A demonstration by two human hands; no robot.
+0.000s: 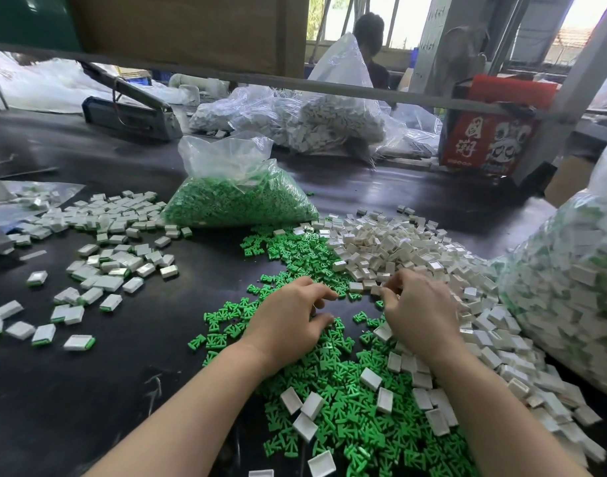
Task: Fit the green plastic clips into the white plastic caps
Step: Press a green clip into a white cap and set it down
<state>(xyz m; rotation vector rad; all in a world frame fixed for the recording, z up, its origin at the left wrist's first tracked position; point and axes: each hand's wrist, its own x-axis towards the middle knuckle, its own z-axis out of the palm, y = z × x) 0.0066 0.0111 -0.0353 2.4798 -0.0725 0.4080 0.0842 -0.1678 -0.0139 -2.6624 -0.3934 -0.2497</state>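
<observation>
Our green clips (pixel 333 383) lie in a loose heap at the desk's (pixel 88 390) centre, running toward six o'clock, with the white caps (pixel 398 249) piled just beside them toward three o'clock. Our left hand (pixel 288 321) rests on the clips with fingers curled; whether it pinches one we cannot tell. Our right hand (pixel 419 304) curls its fingers at the edge of the cap pile, its hold likewise unclear. At twelve o'clock sits a clear bag of clips (pixel 240 197). Fitted caps (pixel 106 256) scatter toward nine o'clock. A red carton (pixel 481 142) at two o'clock carries large Chinese characters.
</observation>
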